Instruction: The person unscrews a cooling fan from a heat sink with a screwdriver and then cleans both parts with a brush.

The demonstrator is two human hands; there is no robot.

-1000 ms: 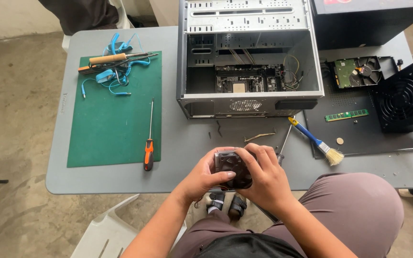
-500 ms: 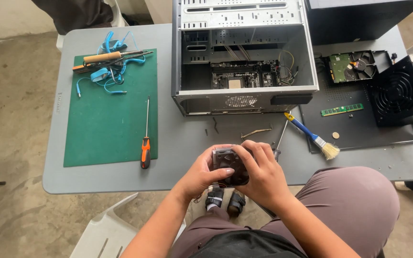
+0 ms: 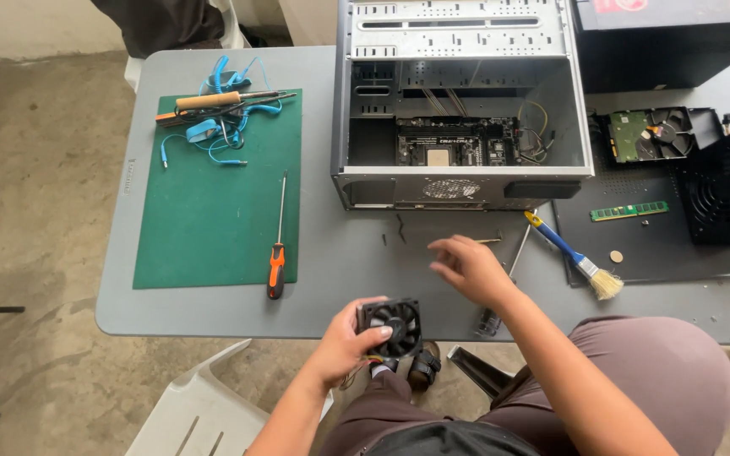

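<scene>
Left hand (image 3: pixel 344 342) grips small black fan (image 3: pixel 392 327); right hand (image 3: pixel 471 268), open and empty, sits at its 2 o'clock.

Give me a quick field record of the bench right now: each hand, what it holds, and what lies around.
left hand: grips a small black cooling fan at the table's near edge
right hand: empty, fingers spread, above the grey table
computer case: open, motherboard visible inside
screwdriver: orange handle, lying at the right edge of the green mat
brush: blue and yellow handle, right of the right hand
memory stick: green, on the dark panel
hard drive: right of the case
</scene>
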